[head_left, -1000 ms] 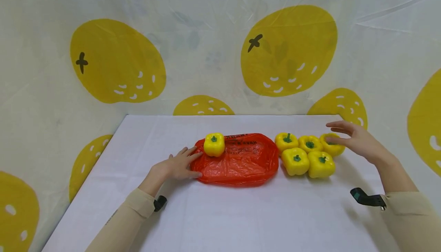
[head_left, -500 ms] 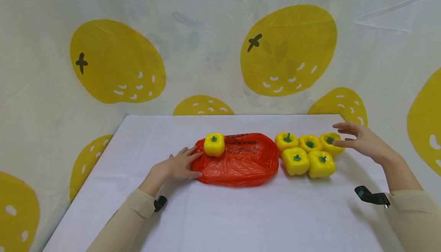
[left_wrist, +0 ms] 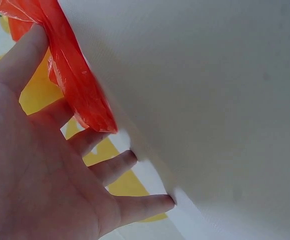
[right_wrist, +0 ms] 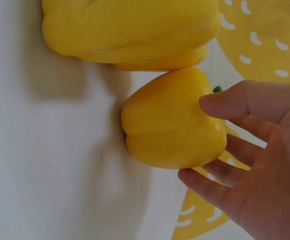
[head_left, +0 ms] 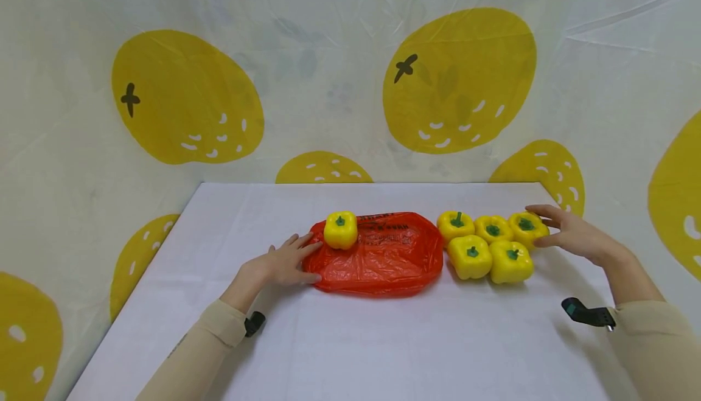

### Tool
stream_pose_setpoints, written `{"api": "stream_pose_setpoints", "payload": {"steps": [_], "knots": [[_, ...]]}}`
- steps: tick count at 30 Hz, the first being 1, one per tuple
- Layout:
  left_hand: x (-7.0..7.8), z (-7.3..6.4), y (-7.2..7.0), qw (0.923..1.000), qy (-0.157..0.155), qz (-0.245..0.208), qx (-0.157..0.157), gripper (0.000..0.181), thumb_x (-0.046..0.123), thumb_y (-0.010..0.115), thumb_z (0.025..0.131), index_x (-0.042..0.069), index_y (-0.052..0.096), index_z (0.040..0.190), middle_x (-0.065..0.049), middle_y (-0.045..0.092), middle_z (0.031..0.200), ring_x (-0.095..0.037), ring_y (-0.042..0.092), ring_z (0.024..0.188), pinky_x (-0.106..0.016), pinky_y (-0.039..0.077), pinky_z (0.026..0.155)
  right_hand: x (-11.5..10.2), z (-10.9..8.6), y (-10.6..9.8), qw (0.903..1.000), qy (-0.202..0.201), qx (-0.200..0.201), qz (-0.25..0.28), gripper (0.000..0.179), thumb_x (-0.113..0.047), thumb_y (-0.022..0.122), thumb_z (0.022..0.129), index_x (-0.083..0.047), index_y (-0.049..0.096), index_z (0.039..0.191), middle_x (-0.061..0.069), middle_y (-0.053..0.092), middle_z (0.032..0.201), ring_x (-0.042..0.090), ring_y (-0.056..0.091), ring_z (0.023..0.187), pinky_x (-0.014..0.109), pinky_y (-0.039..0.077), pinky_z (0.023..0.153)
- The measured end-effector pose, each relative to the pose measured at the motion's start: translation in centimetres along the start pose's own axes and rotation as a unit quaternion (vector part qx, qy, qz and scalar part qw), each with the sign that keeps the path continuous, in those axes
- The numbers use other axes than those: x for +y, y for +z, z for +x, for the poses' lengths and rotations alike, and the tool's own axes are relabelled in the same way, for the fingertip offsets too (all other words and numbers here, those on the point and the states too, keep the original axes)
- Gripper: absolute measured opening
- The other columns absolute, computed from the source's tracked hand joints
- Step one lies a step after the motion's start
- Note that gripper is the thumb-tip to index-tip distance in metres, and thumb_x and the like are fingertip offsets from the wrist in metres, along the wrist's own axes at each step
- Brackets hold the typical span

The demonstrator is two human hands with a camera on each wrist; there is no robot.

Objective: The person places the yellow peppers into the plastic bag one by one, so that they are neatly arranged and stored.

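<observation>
A red plastic bag (head_left: pixel 378 267) with dark print lies flat on the white table. One yellow bell pepper (head_left: pixel 341 232) sits upright on the bag's left part. My left hand (head_left: pixel 285 264) rests at the bag's left edge, fingers spread; in the left wrist view the red plastic (left_wrist: pixel 80 80) lies against the thumb and some fingers. To the right, my right hand (head_left: pixel 577 235) holds the far right yellow bell pepper (head_left: pixel 526 237). In the right wrist view the thumb lies on one side of that pepper (right_wrist: pixel 170 122), and the other fingers reach round its far side.
Several more yellow bell peppers (head_left: pixel 470 257) with green stems stand packed together, right of the bag and beside the held one. The white table (head_left: pixel 350 346) ends at a back edge before a curtain (head_left: pixel 323 103) printed with large yellow fruit.
My right hand drew back slightly to the right, then came down and in around the far right bell pepper. The left hand and the bag have stayed put.
</observation>
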State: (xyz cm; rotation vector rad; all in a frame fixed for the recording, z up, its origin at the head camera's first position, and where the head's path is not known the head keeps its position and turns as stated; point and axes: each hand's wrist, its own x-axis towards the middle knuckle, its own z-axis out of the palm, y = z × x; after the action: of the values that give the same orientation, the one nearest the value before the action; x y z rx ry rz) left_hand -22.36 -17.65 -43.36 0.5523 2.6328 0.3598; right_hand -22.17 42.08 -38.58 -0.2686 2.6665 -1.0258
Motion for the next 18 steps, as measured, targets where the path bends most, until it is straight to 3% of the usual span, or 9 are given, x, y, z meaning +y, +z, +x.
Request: {"api": "stream_pose_setpoints", "payload": {"steps": [6,18], "knots": [[0.02,0.07,0.00,1.0000,-0.003,0.006,0.000,0.088,0.057,0.069,0.091,0.024,0.031,0.163,-0.009,0.017,0.170,-0.042,0.012,0.154,-0.080,0.016,0.109,-0.05,0.11,0.25,1.0000,0.000,0.000,0.008,0.084,-0.005,0.068,0.094,0.004,0.017,0.160,0.037,0.019,0.158,0.066,0.020,0.137,0.084,0.025,0.098],[-0.10,0.22,0.11,1.0000,-0.004,0.004,-0.004,0.089,0.058,0.068,0.091,0.024,0.031,0.164,-0.009,0.016,0.171,-0.042,0.011,0.154,-0.080,0.016,0.109,0.48,-0.04,0.33,0.9999,0.013,0.005,-0.003,0.079,-0.009,0.067,0.097,0.003,0.020,0.159,0.037,0.020,0.158,0.065,0.026,0.135,0.084,0.028,0.096]]}}
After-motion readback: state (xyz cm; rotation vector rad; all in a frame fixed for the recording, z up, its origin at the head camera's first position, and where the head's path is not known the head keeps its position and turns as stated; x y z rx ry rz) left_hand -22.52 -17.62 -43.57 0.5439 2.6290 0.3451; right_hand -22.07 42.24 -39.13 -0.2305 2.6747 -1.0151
